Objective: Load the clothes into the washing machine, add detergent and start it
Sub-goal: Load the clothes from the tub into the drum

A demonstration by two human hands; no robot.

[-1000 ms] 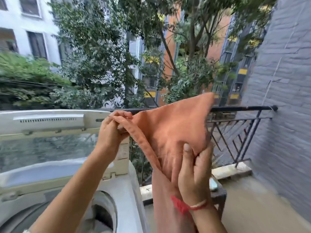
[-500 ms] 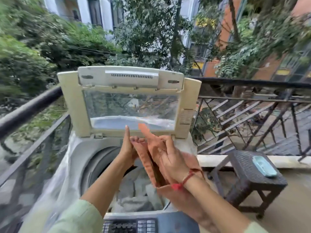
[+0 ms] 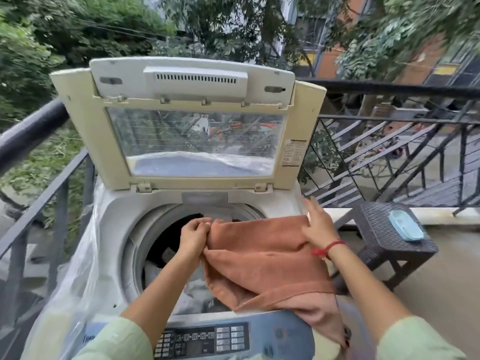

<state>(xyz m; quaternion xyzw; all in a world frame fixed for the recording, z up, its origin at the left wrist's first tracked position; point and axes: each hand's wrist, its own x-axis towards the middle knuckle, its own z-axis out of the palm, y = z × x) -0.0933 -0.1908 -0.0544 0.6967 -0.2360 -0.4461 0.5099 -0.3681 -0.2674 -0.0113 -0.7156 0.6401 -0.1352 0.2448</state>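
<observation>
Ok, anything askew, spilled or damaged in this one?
Nothing spilled or damaged. Only the orange cloth hangs half outside the drum, draped over the control panel, and a clear plastic cover is bunched along the left of the washer.

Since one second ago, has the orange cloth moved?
Yes. The orange cloth came down: from beside the open lid to over the drum opening.

Washer [image 3: 114,229] at centre, lid [image 3: 78,131] raised. Over drum [image 3: 135,253], orange cloth [image 3: 259,258], pinched at left corner by left hand [image 3: 193,236], touched at upper right by right hand [image 3: 318,226], fingers straight. At right, stool [image 3: 376,229] bearing blue case [image 3: 405,224].
</observation>
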